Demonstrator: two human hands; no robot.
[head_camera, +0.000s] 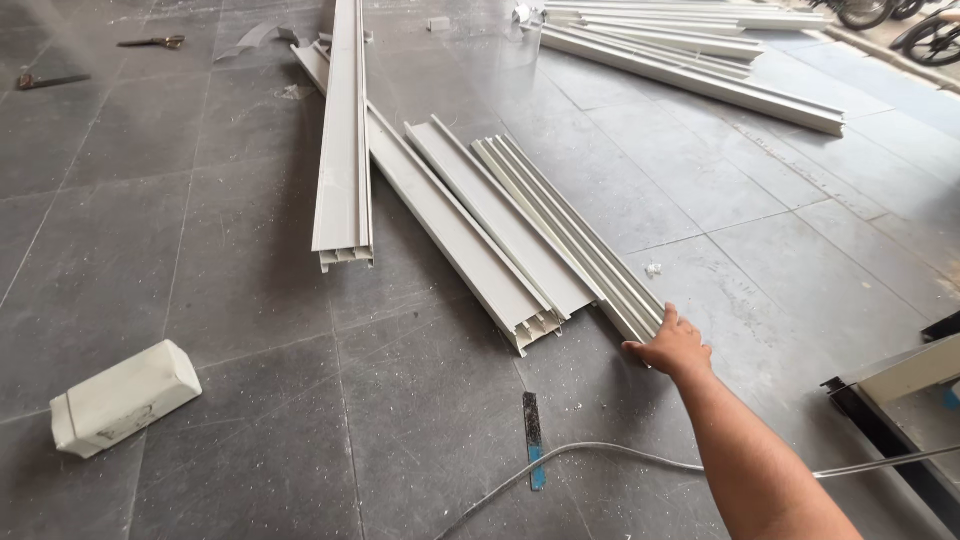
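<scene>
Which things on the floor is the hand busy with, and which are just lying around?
Busy with:
right hand
ribbed white strip, touched at its near end

Lying around:
white block
grey cable
flat blue-tipped bar
scissors
far pile of strips

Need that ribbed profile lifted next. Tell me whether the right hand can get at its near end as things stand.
Probably yes. The right hand already rests at the near end of the ribbed white profile, which lies outermost in the bundle. Bare floor on its right side leaves the way free.
</scene>
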